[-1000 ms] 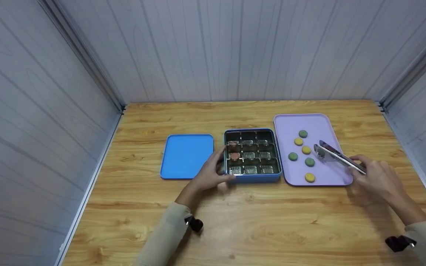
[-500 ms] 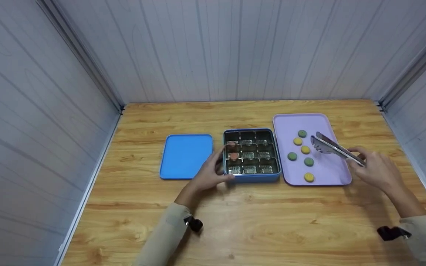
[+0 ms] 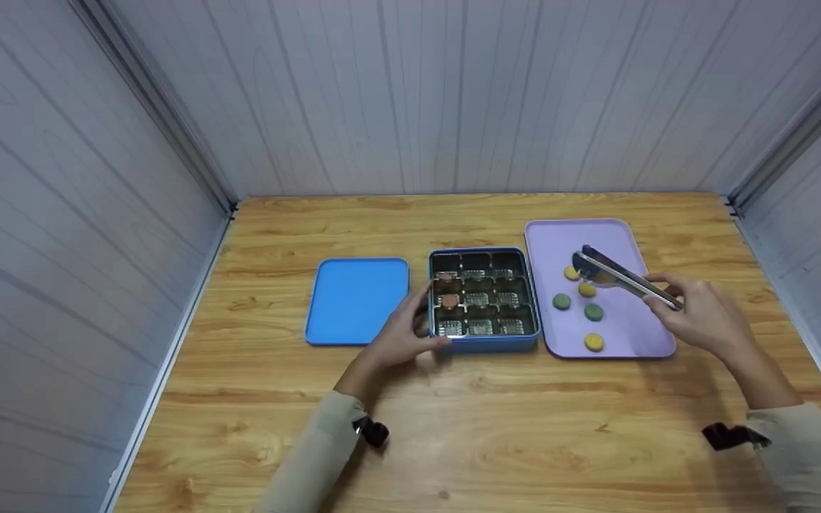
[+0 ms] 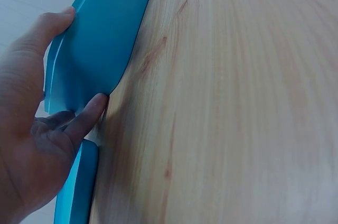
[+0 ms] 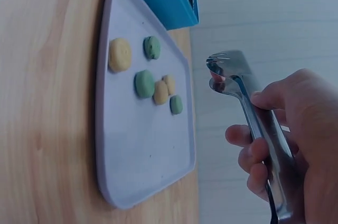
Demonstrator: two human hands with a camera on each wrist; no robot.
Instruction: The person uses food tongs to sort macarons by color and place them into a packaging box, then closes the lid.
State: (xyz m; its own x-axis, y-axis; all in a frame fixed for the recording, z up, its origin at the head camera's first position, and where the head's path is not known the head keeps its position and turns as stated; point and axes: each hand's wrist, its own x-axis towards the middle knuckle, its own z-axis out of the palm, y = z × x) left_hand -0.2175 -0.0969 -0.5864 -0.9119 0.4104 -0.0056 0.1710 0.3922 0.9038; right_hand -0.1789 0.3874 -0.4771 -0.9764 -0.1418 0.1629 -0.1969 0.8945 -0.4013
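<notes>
1. Head: We see the right hand (image 3: 703, 313) curled firmly round tongs (image 3: 638, 285) above a lilac tray (image 3: 631, 335), at the blue box's (image 3: 492, 345) three o'clock; tips partly mask macarons (image 3: 594, 343).
2. Left wrist: Half-spread, the left hand (image 4: 37, 155) cups the box's corner; slack pressure could let it slide. Its far side is hidden.
3. Right wrist: The tongs, nearly together, seemingly pinch a reddish piece (image 5: 217, 77); a loosened squeeze could drop it. Its shape eludes us.

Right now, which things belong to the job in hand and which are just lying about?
In the job:
tongs in right hand
divided box touched by left hand
lilac tray
yellow rounds
green rounds
reddish rounds

Apparently lying about:
flat blue square, not gripped
</notes>
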